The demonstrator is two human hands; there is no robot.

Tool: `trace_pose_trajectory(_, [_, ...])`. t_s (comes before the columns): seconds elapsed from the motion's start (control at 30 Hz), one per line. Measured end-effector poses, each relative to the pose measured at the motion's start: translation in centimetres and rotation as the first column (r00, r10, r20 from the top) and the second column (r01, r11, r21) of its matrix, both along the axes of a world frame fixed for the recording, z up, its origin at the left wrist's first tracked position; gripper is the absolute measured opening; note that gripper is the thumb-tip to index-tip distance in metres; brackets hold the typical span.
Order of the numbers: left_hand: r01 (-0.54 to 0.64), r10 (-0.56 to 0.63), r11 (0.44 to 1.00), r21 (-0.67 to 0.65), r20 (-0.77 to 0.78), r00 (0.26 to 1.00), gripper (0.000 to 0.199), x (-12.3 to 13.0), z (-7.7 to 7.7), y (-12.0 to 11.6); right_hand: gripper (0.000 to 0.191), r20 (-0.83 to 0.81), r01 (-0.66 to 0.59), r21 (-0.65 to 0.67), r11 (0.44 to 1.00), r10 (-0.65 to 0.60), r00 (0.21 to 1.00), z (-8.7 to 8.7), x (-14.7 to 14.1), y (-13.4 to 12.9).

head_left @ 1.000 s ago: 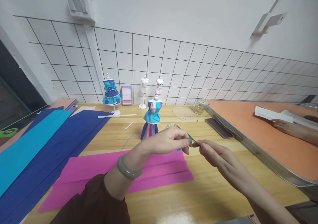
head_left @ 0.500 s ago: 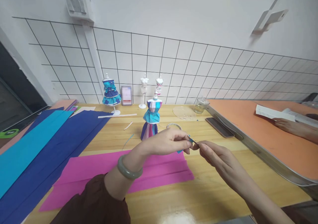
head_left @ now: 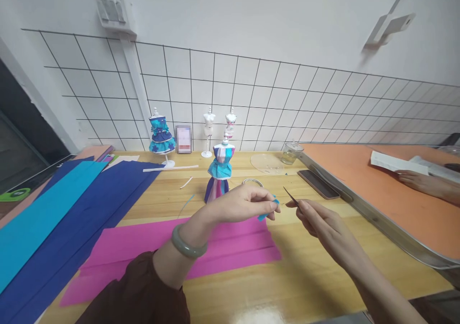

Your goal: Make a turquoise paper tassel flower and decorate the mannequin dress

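My left hand [head_left: 247, 202], with a bracelet on its wrist, is closed on a small strip of light-blue crepe paper [head_left: 264, 216]. Bits of the strip stick out past the fingertips. To its right, my right hand [head_left: 316, 216] pinches a thin dark pointed tool [head_left: 289, 194], perhaps tweezers. Its tip points up and left, apart from the paper. Behind my left hand stands a small mannequin [head_left: 220, 168] in a blue, pink and white dress. Beneath my left forearm, a pink crepe sheet [head_left: 237, 252] lies flat on the wooden table [head_left: 305, 276].
Dark-blue [head_left: 108, 204] and light-blue sheets [head_left: 53, 209] cover the left side. At the back stand a dressed mannequin [head_left: 161, 134], a bare one [head_left: 209, 125] and a glass jar [head_left: 291, 152]. A phone [head_left: 318, 184] lies beside an orange-topped table [head_left: 359, 190], where another person's hand [head_left: 417, 179] rests.
My right hand has drawn slightly right, taking the dark tool's tip away from the blue strip. The left hand stays nearly in place, and more of its strip shows.
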State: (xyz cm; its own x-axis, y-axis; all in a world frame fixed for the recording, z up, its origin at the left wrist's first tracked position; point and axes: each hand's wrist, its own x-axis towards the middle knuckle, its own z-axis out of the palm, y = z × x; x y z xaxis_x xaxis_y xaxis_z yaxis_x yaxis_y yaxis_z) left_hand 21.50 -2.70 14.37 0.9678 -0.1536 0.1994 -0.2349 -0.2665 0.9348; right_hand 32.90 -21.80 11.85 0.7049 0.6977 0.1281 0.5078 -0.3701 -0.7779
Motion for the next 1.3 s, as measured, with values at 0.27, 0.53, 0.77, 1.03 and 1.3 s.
trace_pose_trajectory(0.27, [-0.158,0.137,0.927,-0.341,-0.085,0.987,0.024,0.3,-0.2,0.3,0.041,0.331,0.219,-0.455,0.864,-0.064,0.941,-9.4,7.0,-1.6])
trace_pose_trajectory(0.53, [-0.216,0.195,0.797,-0.564,-0.098,0.976,0.027,0.5,0.0,0.2,0.034,0.595,0.38,-0.284,0.88,-0.149,0.79,-9.1,4.8,-0.8])
trace_pose_trajectory(0.77, [-0.254,0.3,0.788,-0.561,-0.01,0.954,0.027,0.4,0.0,-0.1,0.032,-0.095,-0.012,0.458,0.889,0.063,0.994,-0.2,-2.6,3.2])
trace_pose_trajectory(1.03, [-0.315,0.393,0.781,-0.539,0.034,0.919,0.029,-0.3,1.0,0.2,0.014,-0.172,0.004,0.558,0.83,0.111,0.979,2.6,-3.8,6.9])
trace_pose_trajectory(1.3, [-0.499,0.601,0.743,-0.446,0.118,0.791,0.019,-1.7,2.2,3.4,0.013,0.111,-0.175,0.437,0.882,0.14,0.984,4.4,-2.4,10.0])
